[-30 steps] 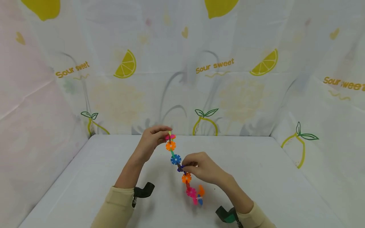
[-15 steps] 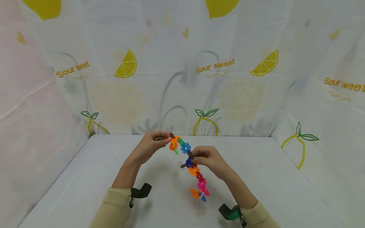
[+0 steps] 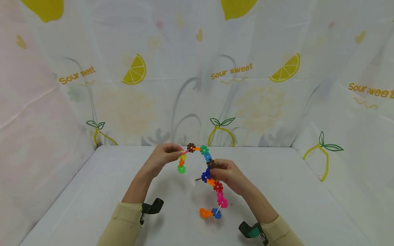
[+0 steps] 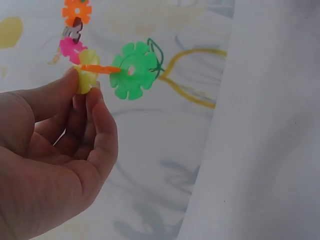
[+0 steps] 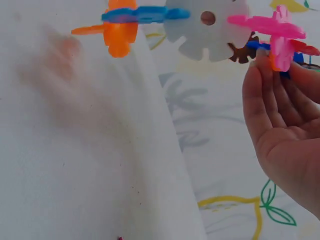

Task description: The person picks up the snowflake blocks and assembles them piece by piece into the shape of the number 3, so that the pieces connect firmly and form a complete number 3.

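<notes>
A chain of notched plastic snowflake discs in many colours is held up above the table in an arch. My left hand pinches a yellow disc near one end, between thumb and fingertips. An orange disc and a green disc hang beyond that grip. My right hand pinches the chain further along, by a brown disc and dark blue discs; its fingers partly hide the gripped piece. Below it dangle red, pink, white, blue and orange discs. A white disc shows close in the right wrist view.
Under the chain lies a white tabletop. A white cloth backdrop with lemon prints stands behind and at both sides. Black camera mounts sit on both wrists.
The chain has gone from a nearly straight slanting line to an arch between the hands. My right hand has moved right and its lower end has swung left. The left hand has lowered slightly.
</notes>
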Motion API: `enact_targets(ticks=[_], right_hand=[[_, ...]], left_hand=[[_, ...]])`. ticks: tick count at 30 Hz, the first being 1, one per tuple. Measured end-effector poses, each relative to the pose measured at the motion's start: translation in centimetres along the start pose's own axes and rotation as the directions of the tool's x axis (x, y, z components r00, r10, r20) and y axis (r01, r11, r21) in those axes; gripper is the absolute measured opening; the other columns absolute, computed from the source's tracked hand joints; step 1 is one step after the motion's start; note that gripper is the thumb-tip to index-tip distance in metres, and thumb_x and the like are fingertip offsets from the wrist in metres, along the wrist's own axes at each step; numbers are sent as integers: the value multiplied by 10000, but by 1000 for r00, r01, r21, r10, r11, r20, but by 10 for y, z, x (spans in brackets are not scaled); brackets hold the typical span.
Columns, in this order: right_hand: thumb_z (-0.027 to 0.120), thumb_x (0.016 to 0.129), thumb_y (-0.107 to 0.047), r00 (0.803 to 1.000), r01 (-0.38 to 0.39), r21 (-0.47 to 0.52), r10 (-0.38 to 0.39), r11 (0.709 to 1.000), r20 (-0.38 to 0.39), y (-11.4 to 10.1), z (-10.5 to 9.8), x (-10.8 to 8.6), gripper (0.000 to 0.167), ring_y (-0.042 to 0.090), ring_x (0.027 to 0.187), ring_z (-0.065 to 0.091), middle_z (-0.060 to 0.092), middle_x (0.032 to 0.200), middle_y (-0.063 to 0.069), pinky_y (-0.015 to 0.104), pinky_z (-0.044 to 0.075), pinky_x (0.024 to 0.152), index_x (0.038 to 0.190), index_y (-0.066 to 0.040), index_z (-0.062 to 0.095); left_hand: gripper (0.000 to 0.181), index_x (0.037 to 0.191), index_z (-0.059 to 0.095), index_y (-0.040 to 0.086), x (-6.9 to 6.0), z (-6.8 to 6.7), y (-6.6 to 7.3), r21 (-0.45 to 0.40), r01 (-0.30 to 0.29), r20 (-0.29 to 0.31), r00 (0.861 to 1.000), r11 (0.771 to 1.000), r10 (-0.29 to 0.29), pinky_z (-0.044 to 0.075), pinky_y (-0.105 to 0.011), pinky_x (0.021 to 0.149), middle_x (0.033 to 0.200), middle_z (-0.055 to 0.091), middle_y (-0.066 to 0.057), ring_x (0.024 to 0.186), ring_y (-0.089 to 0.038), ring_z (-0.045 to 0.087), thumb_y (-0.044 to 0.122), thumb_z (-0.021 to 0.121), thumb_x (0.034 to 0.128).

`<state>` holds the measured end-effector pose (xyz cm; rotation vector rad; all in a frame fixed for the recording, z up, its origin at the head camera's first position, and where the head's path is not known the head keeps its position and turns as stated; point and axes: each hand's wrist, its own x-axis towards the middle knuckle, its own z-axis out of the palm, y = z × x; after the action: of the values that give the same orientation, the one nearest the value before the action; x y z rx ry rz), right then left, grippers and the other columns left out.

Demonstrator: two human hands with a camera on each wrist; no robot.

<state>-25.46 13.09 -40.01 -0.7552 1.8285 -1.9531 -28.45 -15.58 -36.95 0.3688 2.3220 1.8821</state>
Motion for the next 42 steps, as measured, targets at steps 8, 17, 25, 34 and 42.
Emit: enact_targets(ticks=[8, 17, 25, 34, 42], right_hand=[[584, 976, -158, 981, -193, -121, 187, 974, -60, 7, -1, 0, 365, 156, 958, 661, 670, 1052, 18, 297, 556, 873, 1246, 88, 567], [643, 952, -293, 950, -285, -337, 218, 897, -225, 15, -4, 0, 327, 202, 802, 646, 722, 900, 124, 296, 529, 747, 1035, 18, 702], [653, 956, -272, 916, -338, -122, 297, 933, -268, 27, -11, -1, 345, 126, 626, 669, 716, 780, 92, 258, 585, 645, 990, 67, 707], [597, 975, -141, 906, -330, -1, 316, 944, -282, 44, -17, 2, 302, 126, 659, 718, 727, 766, 67, 259, 600, 663, 1028, 150, 655], [581, 981, -114, 872, -373, -52, 331, 926, -361, 50, -21, 1, 237, 135, 661, 711, 728, 796, 103, 272, 603, 670, 1015, 114, 631]], left_hand=[[243, 1103, 678, -11, 13, 5, -12, 31, 19, -45, 999, 999, -17, 543, -410, 985, 1064, 678, -78, 910, -151, 658, 171, 678, 942], [194, 1040, 709, 1, 32, 20, -34, 114, 58, -71, 996, 992, -50, 572, -383, 917, 1002, 710, -96, 865, -144, 668, 152, 704, 917], [136, 995, 729, 56, 43, 36, -41, 225, 71, -69, 996, 972, -57, 579, -345, 849, 961, 725, -77, 844, -171, 662, 163, 705, 914], [244, 1145, 706, 45, 38, 40, -45, 353, 70, -55, 997, 933, -54, 561, -394, 866, 1121, 717, -79, 1017, -274, 678, 181, 660, 948], [254, 1162, 713, 120, 31, 40, -48, 454, 104, -4, 993, 885, -115, 541, -430, 918, 1175, 701, -45, 1112, -245, 650, 244, 659, 947]])
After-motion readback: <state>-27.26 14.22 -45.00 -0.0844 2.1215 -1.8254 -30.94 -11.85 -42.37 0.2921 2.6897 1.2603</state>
